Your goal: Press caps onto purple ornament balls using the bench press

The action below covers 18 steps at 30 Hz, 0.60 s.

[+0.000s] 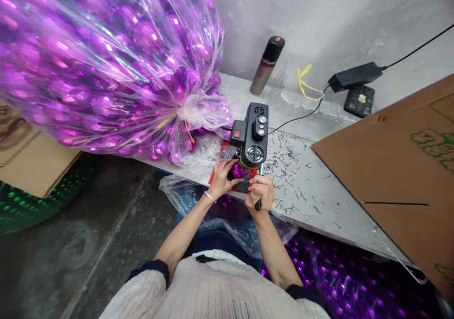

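**Head view: both hands at a small black press on the table**

Head camera looks down on the left hand [222,178], whose fingers are curled around a purple ball [238,170] and hold it at the foot of the black press [253,137], right under its round head. The ball sits over a red base, at the near edge of the table [319,191]. A thin bracelet [210,196] circles the left wrist.

Just right of it, the right hand [260,192] is clenched on the press lever [257,206]; the lever's dark tip pokes out below the fist, and a silver rod runs up from the fist to the press.

Small dark metal bits [283,158] are scattered over the table to the right of the press. A large clear bag of purple balls [106,63] fills the far left, its tied neck touching the table beside the press. At the far wall stand a spray can [266,66], a yellow band [307,84] and a black power adapter [354,76]. Brown cardboard [400,177] covers the right side. More purple balls [347,281] lie below the table's near right edge.
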Each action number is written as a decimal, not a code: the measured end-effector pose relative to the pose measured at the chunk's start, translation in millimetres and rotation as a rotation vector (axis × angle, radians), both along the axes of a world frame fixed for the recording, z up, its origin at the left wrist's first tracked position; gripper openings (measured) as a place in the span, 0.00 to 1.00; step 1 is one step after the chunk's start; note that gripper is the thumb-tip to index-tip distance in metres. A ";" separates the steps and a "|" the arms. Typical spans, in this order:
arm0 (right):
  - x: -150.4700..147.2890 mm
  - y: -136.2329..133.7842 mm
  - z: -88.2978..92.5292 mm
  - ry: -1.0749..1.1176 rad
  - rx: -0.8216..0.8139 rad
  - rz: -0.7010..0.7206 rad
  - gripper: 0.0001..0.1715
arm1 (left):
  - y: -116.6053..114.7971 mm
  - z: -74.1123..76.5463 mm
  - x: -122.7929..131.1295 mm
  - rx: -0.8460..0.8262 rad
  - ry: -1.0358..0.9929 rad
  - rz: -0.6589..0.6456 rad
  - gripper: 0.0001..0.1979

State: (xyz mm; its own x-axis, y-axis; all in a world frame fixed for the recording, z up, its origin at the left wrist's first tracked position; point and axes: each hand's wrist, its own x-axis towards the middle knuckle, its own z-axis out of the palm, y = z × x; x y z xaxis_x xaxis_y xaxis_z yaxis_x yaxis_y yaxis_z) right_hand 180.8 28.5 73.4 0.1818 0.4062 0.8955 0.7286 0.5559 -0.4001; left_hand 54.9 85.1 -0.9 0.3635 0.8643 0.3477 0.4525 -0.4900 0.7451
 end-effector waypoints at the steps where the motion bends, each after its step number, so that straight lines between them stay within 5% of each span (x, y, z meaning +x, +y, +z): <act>1: 0.5 1.3 -1.7 -0.007 0.013 0.001 0.14 | 0.0 -0.4 -0.2 0.001 0.002 0.001 0.32; 7: 2.4 6.9 -5.3 -0.101 0.087 0.014 0.14 | 2.0 -2.4 -0.1 0.000 0.004 0.004 0.32; 13: 0.8 -2.0 41.4 -0.025 -0.077 -0.044 0.14 | 0.2 -1.0 -4.8 0.062 -0.024 -0.018 0.32; 18: 2.7 -8.0 56.8 -0.079 -0.116 -0.014 0.14 | -38.8 -3.5 -33.4 0.247 0.042 -0.088 0.34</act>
State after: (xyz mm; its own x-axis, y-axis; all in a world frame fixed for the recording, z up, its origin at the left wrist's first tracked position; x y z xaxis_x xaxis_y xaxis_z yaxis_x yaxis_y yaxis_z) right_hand 183.5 20.4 130.2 0.1195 0.5061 0.8542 0.7678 0.4984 -0.4027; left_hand 21.6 46.3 -4.4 0.4525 0.7194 0.5271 0.4279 -0.6937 0.5794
